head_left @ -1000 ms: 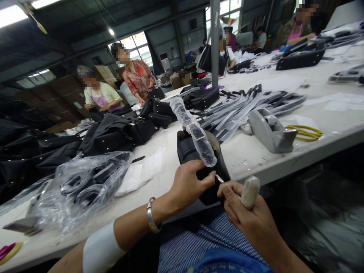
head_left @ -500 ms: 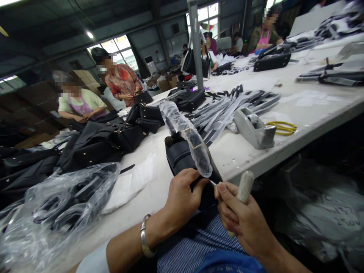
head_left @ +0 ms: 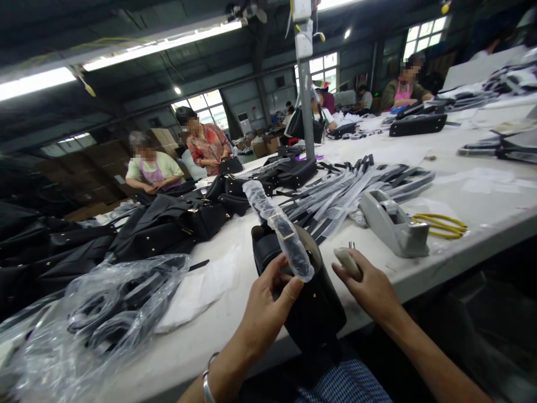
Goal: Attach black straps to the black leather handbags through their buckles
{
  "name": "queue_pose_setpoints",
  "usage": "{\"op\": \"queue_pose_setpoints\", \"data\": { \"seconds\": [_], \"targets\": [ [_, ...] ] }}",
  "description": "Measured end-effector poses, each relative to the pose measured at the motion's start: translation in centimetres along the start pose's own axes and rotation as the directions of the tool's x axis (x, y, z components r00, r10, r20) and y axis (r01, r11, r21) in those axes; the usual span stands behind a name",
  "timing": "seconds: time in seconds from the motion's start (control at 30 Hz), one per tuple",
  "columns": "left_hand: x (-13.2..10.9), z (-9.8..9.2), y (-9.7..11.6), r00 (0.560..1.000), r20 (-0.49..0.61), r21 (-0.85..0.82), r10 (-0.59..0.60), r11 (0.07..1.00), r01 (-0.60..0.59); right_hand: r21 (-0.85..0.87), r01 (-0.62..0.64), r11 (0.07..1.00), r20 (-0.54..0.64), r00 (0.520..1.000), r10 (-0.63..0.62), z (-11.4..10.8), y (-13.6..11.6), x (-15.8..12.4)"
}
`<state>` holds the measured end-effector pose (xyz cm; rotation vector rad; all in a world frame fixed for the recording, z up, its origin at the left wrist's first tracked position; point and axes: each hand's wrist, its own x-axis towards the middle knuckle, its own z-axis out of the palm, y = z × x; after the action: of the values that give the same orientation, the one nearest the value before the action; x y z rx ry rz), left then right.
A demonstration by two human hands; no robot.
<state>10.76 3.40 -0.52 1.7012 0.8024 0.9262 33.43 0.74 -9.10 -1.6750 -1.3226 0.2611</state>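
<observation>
A black handbag (head_left: 319, 313) leans at the table's front edge, its lower part near my lap. A strap (head_left: 293, 246) wrapped in clear plastic film, with a gold-coloured rectangular buckle, runs across its top. My left hand (head_left: 268, 308) grips the handbag by its upper edge, thumb beside the strap's lower end; some fingers are hidden behind the bag. To the right, apart from the bag, my right hand (head_left: 371, 288) is closed round a hand tool with a pale handle (head_left: 348, 263). A short bit of metal shows above the handle.
A grey tape dispenser (head_left: 392, 226) and yellow-handled scissors (head_left: 440, 224) lie right of the bag. Behind are several film-wrapped straps (head_left: 335, 196). Black bags (head_left: 163, 224) and a plastic bag of coiled straps (head_left: 104, 313) are left. A metal post (head_left: 308, 112) rises behind; several people work around the table.
My right hand has drawn the tool away from the bag, to the right. The bag is tilted differently, showing more of its side. The view has shifted upward.
</observation>
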Motion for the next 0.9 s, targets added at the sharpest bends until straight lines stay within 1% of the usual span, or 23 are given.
{"op": "queue_pose_setpoints", "data": {
  "seconds": [0.03,0.07,0.13,0.17,0.23,0.3,0.37,0.4,0.47,0.5,0.53,0.57,0.63,0.67,0.7,0.73,0.8,0.9],
  "targets": [
    [0.1,0.3,0.2,1.0,-0.016,-0.087,0.004,0.996,-0.005,-0.122,0.046,0.991,0.021,0.999,-0.044,0.7,0.8,1.3],
    [0.1,0.7,0.4,1.0,-0.028,-0.154,0.002,0.988,-0.006,-0.179,0.083,0.98,0.049,0.996,-0.075,1.4,1.5,2.7],
    [0.3,1.6,0.7,0.998,-0.054,-0.2,-0.011,0.98,0.0,-0.181,0.142,0.973,0.089,0.988,-0.127,2.7,2.7,5.4],
    [0.3,2.0,0.8,0.998,-0.067,-0.172,-0.019,0.985,0.007,-0.188,0.169,0.968,0.104,0.983,-0.152,3.2,3.0,6.7],
    [0.1,2.5,0.5,0.995,-0.094,-0.036,-0.032,0.999,0.028,-0.206,0.218,0.954,0.126,0.973,-0.195,3.5,3.3,8.7],
    [-0.4,2.8,-0.3,0.989,-0.148,0.127,0.012,0.992,0.007,-0.22,0.259,0.94,0.118,0.964,-0.238,3.2,2.8,9.6],
    [-1.3,2.8,-1.5,0.968,-0.209,0.27,0.137,0.96,-0.078,-0.226,0.3,0.927,0.078,0.954,-0.289,2.4,1.6,9.1],
    [-1.8,2.8,-2.2,0.949,-0.236,0.333,0.21,0.935,-0.124,-0.214,0.326,0.921,0.053,0.945,-0.322,1.9,0.9,8.4],
    [-2.9,3.0,-3.6,0.907,-0.277,0.431,0.316,0.885,-0.176,-0.133,0.385,0.913,0.025,0.922,-0.386,0.9,-0.5,6.4],
    [-3.4,3.1,-4.3,0.893,-0.294,0.46,0.342,0.869,-0.181,-0.041,0.421,0.906,0.045,0.907,-0.419,0.6,-1.1,5.4],
    [-3.8,3.3,-4.8,0.882,-0.311,0.468,0.354,0.865,-0.182,0.057,0.447,0.893,0.104,0.887,-0.451,0.2,-1.6,4.5],
    [-4.1,3.5,-5.3,0.873,-0.331,0.454,0.359,0.871,-0.186,0.159,0.47,0.868,0.192,0.848,-0.494,0.0,-2.0,3.7],
    [-4.2,3.6,-5.9,0.855,-0.362,0.398,0.371,0.891,-0.218,0.306,0.477,0.824,0.353,0.747,-0.564,-0.4,-2.6,2.9],
    [-3.9,3.4,-6.1,0.847,-0.369,0.368,0.382,0.897,-0.244,0.334,0.478,0.812,0.395,0.711,-0.581,-0.5,-2.7,2.7],
    [-3.5,3.1,-6.2,0.847,-0.359,0.344,0.392,0.899,-0.271,0.332,0.482,0.811,0.403,0.705,-0.584,-0.5,-2.8,2.6],
    [-2.9,2.5,-6.2,0.848,-0.341,0.327,0.407,0.897,-0.299,0.306,0.489,0.817,0.383,0.723,-0.576,-0.6,-2.9,2.4],
    [-1.4,1.0,-6.1,0.85,-0.283,0.311,0.443,0.881,-0.356,0.221,0.517,0.827,0.284,0.777,-0.562,-0.5,-3.2,1.9],
    [0.6,-1.3,-6.0,0.844,-0.228,0.323,0.485,0.856,-0.404,0.096,0.551,0.829,0.108,0.822,-0.559,0.3,-3.9,0.4]
  ]
}}
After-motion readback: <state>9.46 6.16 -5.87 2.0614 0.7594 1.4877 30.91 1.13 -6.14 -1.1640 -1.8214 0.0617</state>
